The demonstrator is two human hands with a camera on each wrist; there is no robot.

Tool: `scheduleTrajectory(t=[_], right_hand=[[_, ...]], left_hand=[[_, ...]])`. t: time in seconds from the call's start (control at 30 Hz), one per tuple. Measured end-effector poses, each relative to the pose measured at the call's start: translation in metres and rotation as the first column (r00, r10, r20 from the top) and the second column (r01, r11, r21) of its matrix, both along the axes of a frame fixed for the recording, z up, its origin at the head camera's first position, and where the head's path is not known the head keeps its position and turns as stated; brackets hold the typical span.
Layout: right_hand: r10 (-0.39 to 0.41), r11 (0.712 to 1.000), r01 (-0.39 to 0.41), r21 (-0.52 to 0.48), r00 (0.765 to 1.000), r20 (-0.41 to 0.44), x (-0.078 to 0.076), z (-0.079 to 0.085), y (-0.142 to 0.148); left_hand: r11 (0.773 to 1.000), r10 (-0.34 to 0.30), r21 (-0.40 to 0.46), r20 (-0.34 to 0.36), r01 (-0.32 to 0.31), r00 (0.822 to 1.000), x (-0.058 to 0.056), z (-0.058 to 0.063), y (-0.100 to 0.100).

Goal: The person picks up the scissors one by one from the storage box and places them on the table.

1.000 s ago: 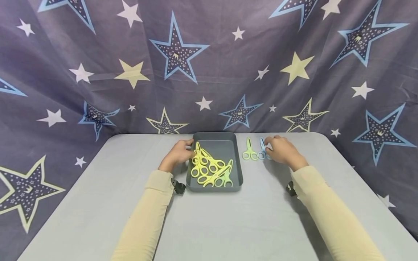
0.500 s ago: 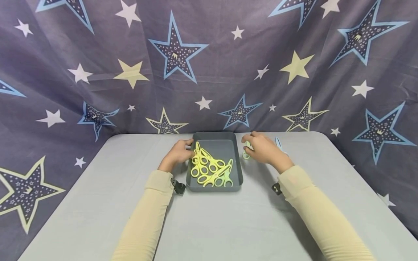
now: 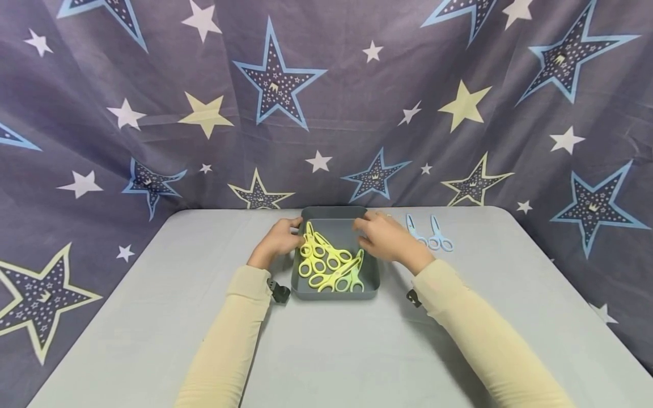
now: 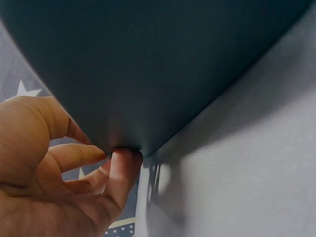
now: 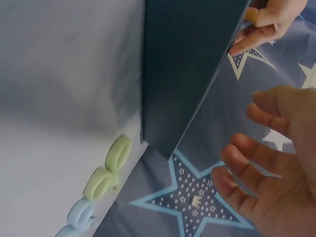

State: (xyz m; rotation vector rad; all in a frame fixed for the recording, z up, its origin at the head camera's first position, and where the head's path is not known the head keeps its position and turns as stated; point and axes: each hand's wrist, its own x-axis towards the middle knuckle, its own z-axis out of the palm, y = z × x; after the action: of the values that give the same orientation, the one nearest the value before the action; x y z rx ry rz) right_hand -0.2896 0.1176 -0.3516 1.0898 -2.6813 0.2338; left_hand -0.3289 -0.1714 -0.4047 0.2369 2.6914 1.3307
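Observation:
My left hand [image 3: 279, 238] grips the left wall of a dark grey tray [image 3: 334, 296]; in the left wrist view its fingertips press the wall near a corner. Inside the tray lie several yellow scissors [image 3: 336, 276] and a light green pair [image 3: 355, 275]. Over the tray's right rim hovers my right hand [image 3: 390, 238], its fingers loosely bent and holding nothing in the right wrist view. Another green pair of scissors [image 5: 112, 174] lies on the table beside the tray, hidden by the right hand in the head view.
Two blue pairs of scissors, a nearer one [image 3: 411, 225] and a farther one [image 3: 436, 229], lie in a row right of the tray. The table [image 3: 326, 351] is covered in light grey. A star-patterned curtain [image 3: 326, 102] hangs along the table's back edge.
My right hand has travelled left from the blue scissors, past the green pair, to above the tray's right rim. Both blue scissors now show. The left hand and tray have stayed put.

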Motion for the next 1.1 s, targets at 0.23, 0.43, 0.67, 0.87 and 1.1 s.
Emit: scheduleTrajectory(t=[0.23, 0.43, 0.67, 0.87, 1.1], right_hand=[[0.056, 0.998, -0.056, 0.04, 0.998, 0.01, 0.0, -0.001, -0.014], [0.076, 0.996, -0.078, 0.052, 0.996, 0.041, -0.001, -0.003, -0.023], [0.078, 0.991, -0.092, 0.101, 0.988, 0.13, -0.006, -0.009, -0.032], [0.084, 0.981, -0.117, 0.155, 0.975, 0.204, -0.009, -0.014, -0.037], [0.078, 0.971, -0.129, 0.203, 0.967, 0.243, -0.012, -0.022, -0.045]], left_hand=[[1.0, 0.008, -0.012, -0.015, -0.008, 1.0, 0.0, 0.001, 0.001], [1.0, 0.004, -0.007, -0.011, -0.004, 1.0, -0.002, 0.001, 0.001], [1.0, 0.006, -0.004, -0.017, -0.006, 1.0, -0.002, -0.002, 0.001], [1.0, 0.009, -0.006, -0.018, -0.009, 1.0, -0.003, -0.003, 0.0], [1.0, 0.001, -0.018, -0.022, -0.002, 1.0, -0.003, -0.003, -0.002]])
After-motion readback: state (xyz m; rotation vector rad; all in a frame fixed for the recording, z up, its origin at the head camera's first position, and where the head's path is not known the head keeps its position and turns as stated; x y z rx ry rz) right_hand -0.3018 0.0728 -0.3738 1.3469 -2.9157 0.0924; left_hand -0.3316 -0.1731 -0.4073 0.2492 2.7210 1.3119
